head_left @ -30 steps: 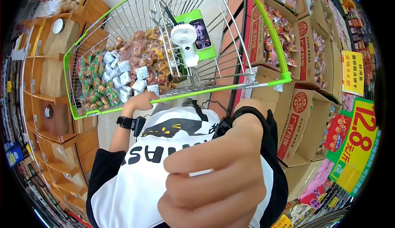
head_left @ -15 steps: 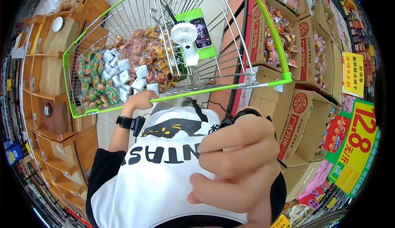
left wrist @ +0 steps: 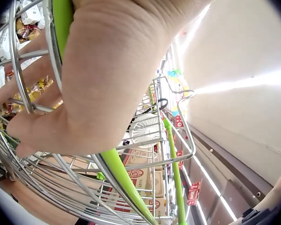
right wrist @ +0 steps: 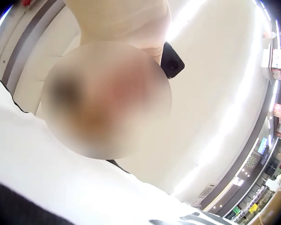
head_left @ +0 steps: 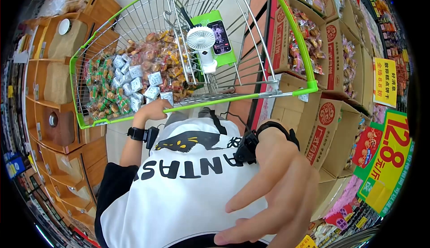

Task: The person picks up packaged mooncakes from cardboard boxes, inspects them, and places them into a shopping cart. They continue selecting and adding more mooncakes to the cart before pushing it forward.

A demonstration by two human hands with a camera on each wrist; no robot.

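My left hand (head_left: 153, 109) grips the green rim (head_left: 210, 103) of a wire shopping cart. Its fingers (left wrist: 23, 89) show behind the wires in the left wrist view. Beside that hand, inside the cart, lie white-wrapped square packets (head_left: 136, 84), green-wrapped pastries (head_left: 105, 95) and brown pastries in clear wrap (head_left: 154, 53). My right hand (head_left: 280, 198) hovers close to the camera in front of the white T-shirt (head_left: 179, 203), its fingers spread loosely with nothing between them. A blurred oval hides much of the right wrist view.
A white handheld fan (head_left: 204, 46) and a phone (head_left: 218, 37) sit on a green panel in the cart. Cardboard boxes (head_left: 333, 60) of wrapped snacks line the right. Wooden shelves (head_left: 60, 82) run along the left. A yellow-and-green price sign (head_left: 387, 158) stands at far right.
The right hand has moved rightward from the middle of the chest, and its curled fingers have loosened and spread. My left hand keeps its hold on the cart rim.
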